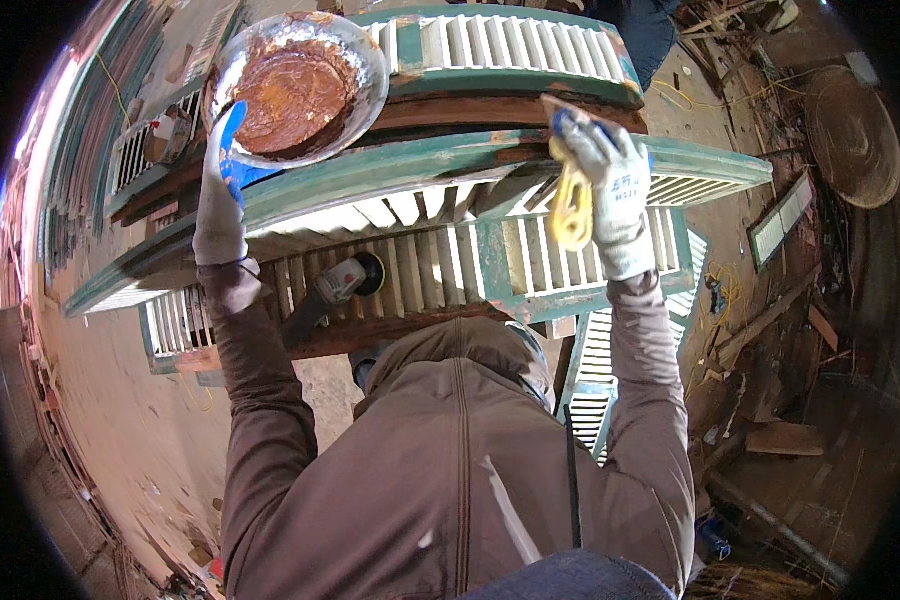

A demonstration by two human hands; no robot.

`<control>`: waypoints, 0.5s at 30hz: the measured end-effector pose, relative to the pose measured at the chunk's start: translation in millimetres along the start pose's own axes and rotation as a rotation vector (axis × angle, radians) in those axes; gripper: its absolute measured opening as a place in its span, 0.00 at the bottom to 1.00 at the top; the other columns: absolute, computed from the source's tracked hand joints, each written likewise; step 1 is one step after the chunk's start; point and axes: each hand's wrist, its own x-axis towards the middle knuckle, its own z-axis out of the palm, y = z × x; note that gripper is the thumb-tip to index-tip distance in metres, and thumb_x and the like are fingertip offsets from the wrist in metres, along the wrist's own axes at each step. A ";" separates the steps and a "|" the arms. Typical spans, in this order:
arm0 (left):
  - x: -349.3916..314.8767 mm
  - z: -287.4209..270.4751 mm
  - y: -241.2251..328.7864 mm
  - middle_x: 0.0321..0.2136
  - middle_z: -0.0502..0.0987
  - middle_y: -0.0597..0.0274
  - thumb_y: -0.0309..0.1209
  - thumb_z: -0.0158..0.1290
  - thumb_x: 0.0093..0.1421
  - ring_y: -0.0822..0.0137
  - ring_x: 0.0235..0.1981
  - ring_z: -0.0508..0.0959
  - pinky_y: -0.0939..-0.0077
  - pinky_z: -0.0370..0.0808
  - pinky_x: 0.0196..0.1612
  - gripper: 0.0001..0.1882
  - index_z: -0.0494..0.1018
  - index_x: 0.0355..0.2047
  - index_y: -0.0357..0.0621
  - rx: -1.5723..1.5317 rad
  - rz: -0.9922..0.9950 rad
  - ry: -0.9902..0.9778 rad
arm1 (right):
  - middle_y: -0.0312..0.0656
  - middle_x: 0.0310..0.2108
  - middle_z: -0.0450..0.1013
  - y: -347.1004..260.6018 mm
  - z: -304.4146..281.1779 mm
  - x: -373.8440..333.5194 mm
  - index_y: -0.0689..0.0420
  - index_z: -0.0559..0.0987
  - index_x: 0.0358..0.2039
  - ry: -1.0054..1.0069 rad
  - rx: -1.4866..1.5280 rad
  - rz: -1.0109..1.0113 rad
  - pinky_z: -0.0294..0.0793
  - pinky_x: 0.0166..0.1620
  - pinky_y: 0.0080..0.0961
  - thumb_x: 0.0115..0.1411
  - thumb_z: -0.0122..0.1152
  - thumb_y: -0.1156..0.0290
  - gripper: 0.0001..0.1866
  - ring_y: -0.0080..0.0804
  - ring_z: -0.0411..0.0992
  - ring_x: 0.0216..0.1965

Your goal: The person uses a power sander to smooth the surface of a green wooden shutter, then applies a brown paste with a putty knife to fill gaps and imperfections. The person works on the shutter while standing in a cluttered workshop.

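Note:
My left hand [228, 185], in a white and blue work glove, grips the rim of a shallow metal bowl [375, 85]. Thick reddish-brown paste [295, 100] fills much of the bowl. My right hand [618, 185], also gloved, is closed round a scraper with a yellow handle [572, 215]; its brown-smeared blade points up and away, and motion blurs it a little. Between and under my hands, a green louvred shutter [440, 165] stands on its long edge, with pale slats. My right hand is over its right part, and the bowl is above its left part.
A second shutter [530, 90] lies beyond, and another [510, 290] lies nearer me. A handheld power tool [342, 282] with a round head rests on the near one. At right are a woven round basket [850, 135], scrap wood [785, 438] and yellow cord [725, 300]. Shutters are stacked far left.

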 end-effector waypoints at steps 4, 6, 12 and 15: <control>-6.9 -4.3 -0.9 0.68 0.61 0.51 0.57 0.41 0.73 0.60 0.70 0.60 0.61 0.53 0.73 0.40 0.58 0.69 0.33 0.021 0.089 0.003 | 0.45 0.44 0.81 3.7 -3.5 7.6 0.59 0.82 0.51 0.449 0.051 0.130 0.78 0.49 0.34 0.62 0.60 0.82 0.16 0.41 0.79 0.43; -9.2 8.4 14.3 0.68 0.61 0.50 0.60 0.40 0.72 0.59 0.70 0.60 0.61 0.52 0.73 0.42 0.57 0.69 0.33 0.005 0.020 0.041 | 0.46 0.44 0.81 -14.8 -26.4 -7.0 0.61 0.81 0.51 0.431 0.041 0.263 0.78 0.49 0.34 0.64 0.59 0.81 0.14 0.41 0.79 0.43; -10.7 -0.2 -1.2 0.69 0.59 0.53 0.50 0.37 0.76 0.60 0.71 0.57 0.63 0.51 0.74 0.33 0.58 0.70 0.39 0.012 0.030 0.026 | 0.44 0.52 0.78 -52.2 -23.9 -66.7 0.55 0.79 0.55 0.135 -0.016 0.152 0.72 0.52 0.40 0.59 0.59 0.68 0.22 0.45 0.76 0.52; -7.7 5.0 5.0 0.69 0.59 0.52 0.55 0.38 0.74 0.59 0.71 0.57 0.62 0.51 0.74 0.36 0.58 0.70 0.40 -0.001 0.060 -0.007 | 0.41 0.55 0.77 -57.0 -15.5 -70.7 0.52 0.79 0.57 0.118 -0.070 0.159 0.67 0.54 0.41 0.59 0.59 0.66 0.24 0.43 0.74 0.54</control>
